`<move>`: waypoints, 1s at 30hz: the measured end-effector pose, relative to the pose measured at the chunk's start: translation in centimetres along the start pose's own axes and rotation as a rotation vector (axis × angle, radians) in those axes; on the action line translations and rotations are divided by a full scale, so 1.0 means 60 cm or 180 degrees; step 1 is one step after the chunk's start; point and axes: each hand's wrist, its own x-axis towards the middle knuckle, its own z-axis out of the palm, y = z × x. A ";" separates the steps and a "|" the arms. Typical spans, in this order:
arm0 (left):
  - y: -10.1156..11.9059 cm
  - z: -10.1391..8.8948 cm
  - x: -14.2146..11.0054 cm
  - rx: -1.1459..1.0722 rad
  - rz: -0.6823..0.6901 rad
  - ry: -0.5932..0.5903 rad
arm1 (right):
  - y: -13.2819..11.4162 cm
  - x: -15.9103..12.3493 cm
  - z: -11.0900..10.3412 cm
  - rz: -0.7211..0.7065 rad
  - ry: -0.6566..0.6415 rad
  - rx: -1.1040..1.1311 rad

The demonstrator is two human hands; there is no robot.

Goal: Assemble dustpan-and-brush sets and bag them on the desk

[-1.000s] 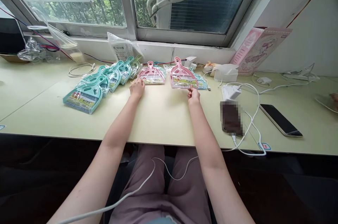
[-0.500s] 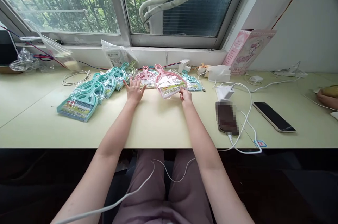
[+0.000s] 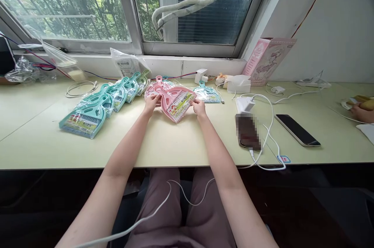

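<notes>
A pink dustpan and brush set (image 3: 178,101) in clear wrap is tilted between my two hands, its handle toward the left. My left hand (image 3: 151,104) grips it near the handle end. With the fingers of my right hand (image 3: 198,107) I pinch the wrap at its wide right edge. Behind it lies another pink set (image 3: 152,89), partly covered. To the left, several wrapped turquoise sets (image 3: 83,119) overlap in a row, with a green one (image 3: 143,82) at the far end. One more turquoise set (image 3: 207,94) lies just past my right hand.
On the right are a charger with white cables (image 3: 245,103), a blurred-out phone (image 3: 247,133) and a black phone (image 3: 298,130). A pink box (image 3: 269,61) leans by the wall. Plastic bags (image 3: 128,62) stand along the window ledge. Another person's hand (image 3: 362,112) shows at the right edge.
The held pink set has come down and nearer, its handle turned to the left. My left hand, formerly spread on the table, now grips it. My right hand still holds its edge.
</notes>
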 end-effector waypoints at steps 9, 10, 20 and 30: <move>0.010 0.001 -0.006 -0.0456 -0.0076 0.0274 | -0.019 -0.012 0.013 0.0290 -0.0367 0.0275; 0.010 0.002 -0.006 -0.0464 -0.0075 0.0282 | -0.020 -0.014 0.016 0.0341 -0.0371 0.0338; 0.030 -0.038 0.000 -0.0335 0.0017 0.0088 | -0.026 -0.020 0.026 0.0542 -0.0499 0.1023; 0.010 -0.043 0.003 0.0418 -0.0337 -0.0507 | -0.028 -0.021 0.014 0.0602 -0.0744 0.0912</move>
